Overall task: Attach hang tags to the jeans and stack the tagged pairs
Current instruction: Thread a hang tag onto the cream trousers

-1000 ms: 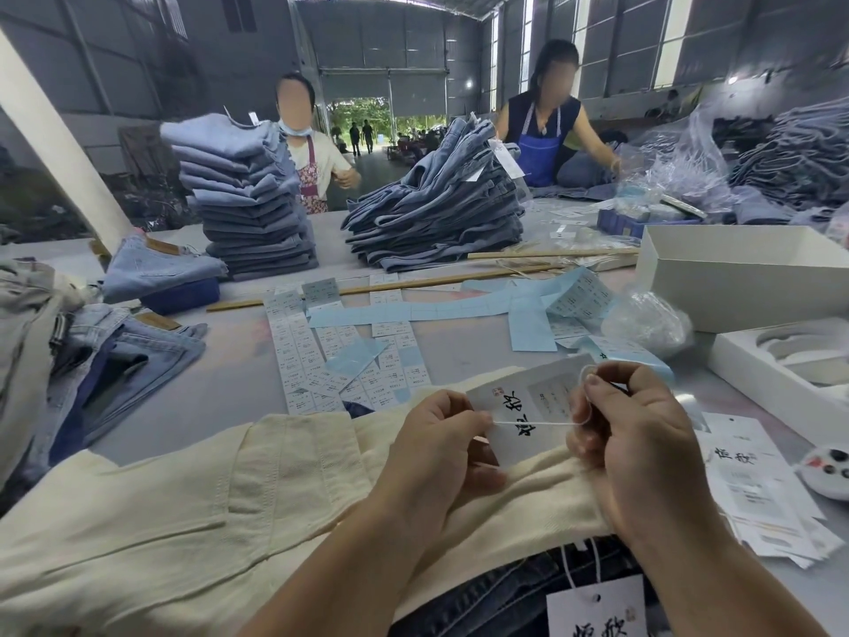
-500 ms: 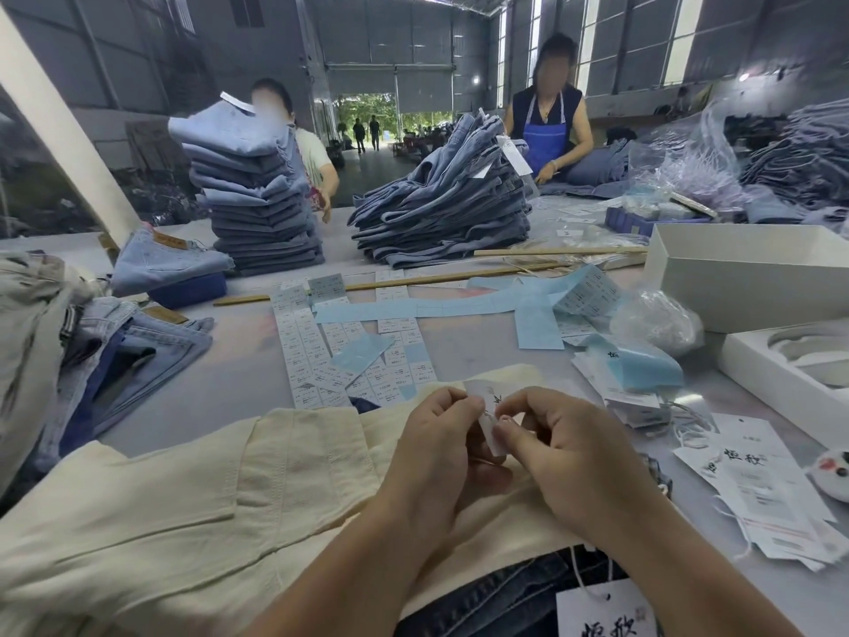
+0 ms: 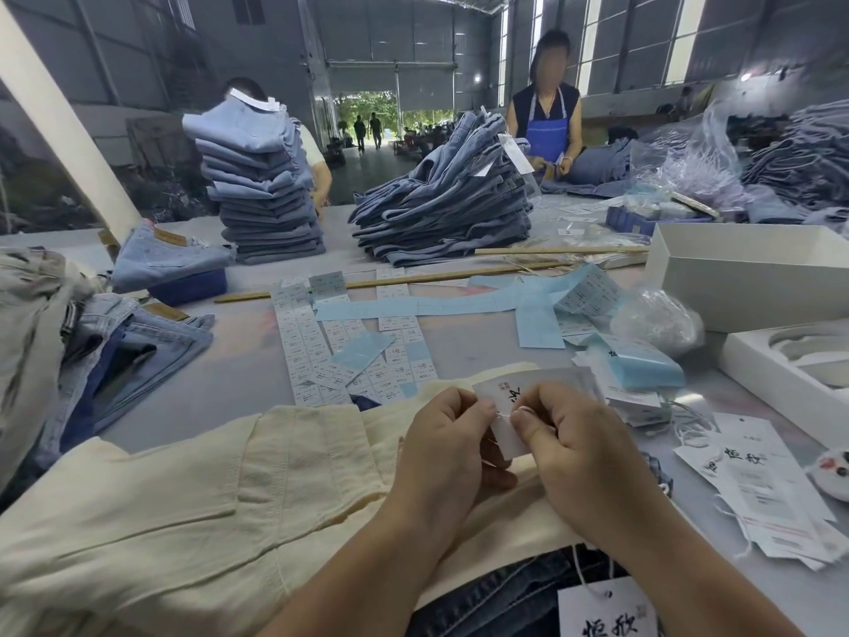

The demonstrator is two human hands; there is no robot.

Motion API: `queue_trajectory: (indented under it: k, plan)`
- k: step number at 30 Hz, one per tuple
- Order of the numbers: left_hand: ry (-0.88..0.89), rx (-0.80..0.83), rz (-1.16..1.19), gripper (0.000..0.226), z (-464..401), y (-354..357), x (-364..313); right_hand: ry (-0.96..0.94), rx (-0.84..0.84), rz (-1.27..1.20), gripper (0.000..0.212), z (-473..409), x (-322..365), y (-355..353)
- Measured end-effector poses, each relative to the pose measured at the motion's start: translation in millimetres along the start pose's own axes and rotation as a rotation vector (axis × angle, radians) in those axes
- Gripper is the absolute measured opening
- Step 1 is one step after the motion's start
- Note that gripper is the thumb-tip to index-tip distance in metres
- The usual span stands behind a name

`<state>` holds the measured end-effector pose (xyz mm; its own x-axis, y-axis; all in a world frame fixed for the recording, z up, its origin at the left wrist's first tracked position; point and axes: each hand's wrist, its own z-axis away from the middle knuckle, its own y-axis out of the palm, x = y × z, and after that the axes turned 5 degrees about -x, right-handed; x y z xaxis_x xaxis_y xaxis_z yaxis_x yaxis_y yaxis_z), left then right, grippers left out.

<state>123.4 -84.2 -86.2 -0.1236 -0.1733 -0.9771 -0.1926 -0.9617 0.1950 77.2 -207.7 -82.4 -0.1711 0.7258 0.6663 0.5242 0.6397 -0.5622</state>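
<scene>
A cream pair of jeans (image 3: 193, 512) lies across the near table edge. Over its waistband my left hand (image 3: 448, 445) and my right hand (image 3: 579, 452) meet, both pinching a white hang tag (image 3: 510, 390) with black characters and its thin string. The tag's lower part is hidden behind my fingers. A dark blue pair (image 3: 500, 595) with a tag (image 3: 606, 611) on a string lies under the cream pair, at the bottom edge. Loose hang tags (image 3: 753, 480) are heaped to the right.
Sticker sheets (image 3: 321, 351) and blue backing strips (image 3: 441, 308) cover the table's middle. Blue jeans lie at the left (image 3: 138, 342); two tall stacks (image 3: 262, 186) (image 3: 450, 209) stand beyond. White boxes (image 3: 744, 278) sit at the right. Two people work at the far side.
My hands came together from holding the string stretched apart; the tag dipped between my fingers, then rose flat again. The person at the far left bent behind the stack.
</scene>
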Motion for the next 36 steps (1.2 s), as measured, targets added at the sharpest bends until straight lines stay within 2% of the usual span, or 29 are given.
queue_trajectory:
  k: [4,8,11,18,21,27,36]
  plan:
    - [0.006,0.0,-0.031,0.017,-0.7,0.7,0.7,0.03,-0.018,-0.02,0.024,-1.2,-1.6,0.2]
    - [0.024,0.128,-0.037,0.01,0.6,-2.6,-0.9,0.063,-0.002,-0.078,0.026,-3.8,-1.5,-1.6]
    - [0.077,0.183,-0.118,0.019,2.3,-3.9,1.3,0.068,0.03,-0.115,0.025,-4.3,-1.1,-2.4]
    - [0.129,0.143,-0.139,0.013,3.2,-3.8,4.4,0.101,0.089,-0.2,0.024,-6.4,-2.4,-5.4]
    - [0.108,0.195,-0.104,0.023,5.3,-4.0,0.9,0.151,0.114,-0.283,0.024,-8.3,-4.8,-7.1]
    - [0.146,0.186,-0.137,0.01,6.1,-3.1,2.3,0.198,0.206,-0.446,0.023,-9.9,-7.9,-10.2]
    - [0.18,0.161,-0.126,0.01,6.8,-1.7,4.7,0.219,0.173,-0.499,0.03,-10.3,-13.7,-6.9]
